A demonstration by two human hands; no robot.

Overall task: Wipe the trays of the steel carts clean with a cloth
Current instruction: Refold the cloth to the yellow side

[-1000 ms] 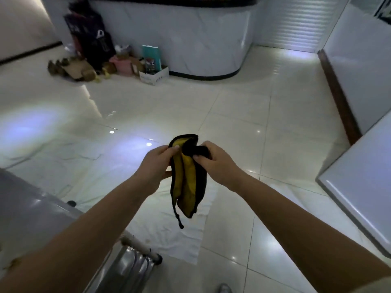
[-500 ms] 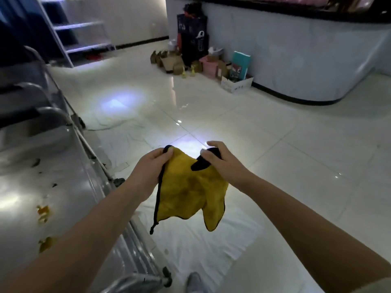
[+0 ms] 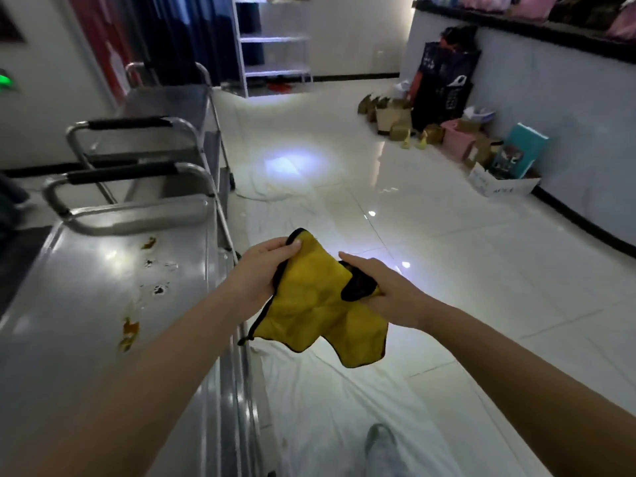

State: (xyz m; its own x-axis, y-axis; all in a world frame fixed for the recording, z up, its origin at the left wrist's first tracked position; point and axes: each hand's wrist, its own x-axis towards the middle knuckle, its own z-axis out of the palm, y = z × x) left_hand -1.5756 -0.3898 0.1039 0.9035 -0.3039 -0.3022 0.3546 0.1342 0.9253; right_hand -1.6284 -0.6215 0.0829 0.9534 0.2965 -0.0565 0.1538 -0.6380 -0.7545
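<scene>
No writing can be read anywhere: the marks on the white box [image 3: 500, 182] at the far right and on the dark bag [image 3: 444, 87] are too blurred.

At the far left a green light [image 3: 5, 85] glows on a pale wall. Next to it stand steel carts in a row. The near cart's top tray [image 3: 86, 304] is grey and shiny, and it carries orange-brown stains [image 3: 130, 333] and small dark spots [image 3: 159, 289] along its middle. Its handle [image 3: 124, 173] has a black sleeve; a second cart [image 3: 144, 132] stands just behind, and a third [image 3: 172, 94] behind that. Past them a white shelf rack [image 3: 275, 39] stands against the back wall.

The floor [image 3: 481, 287] is glossy white tile with bright reflections. A white sheet [image 3: 344, 407] lies on it beside the carts, and a grey shoe [image 3: 380, 442] rests on the sheet.

The cloth [image 3: 316, 304] is held in the air just right of the near tray, not touching it. It is yellow with a black edge and a black patch, crumpled, its lower corners hanging free. The left hand [image 3: 261, 270] pinches its upper left edge, grip clamped on the cloth. The right hand [image 3: 382, 290] grips its right side at the black patch, fingers curled round it.

To the right, boxes and bags [image 3: 457, 136] sit heaped against a pale curved counter [image 3: 568, 115] with a dark top.
</scene>
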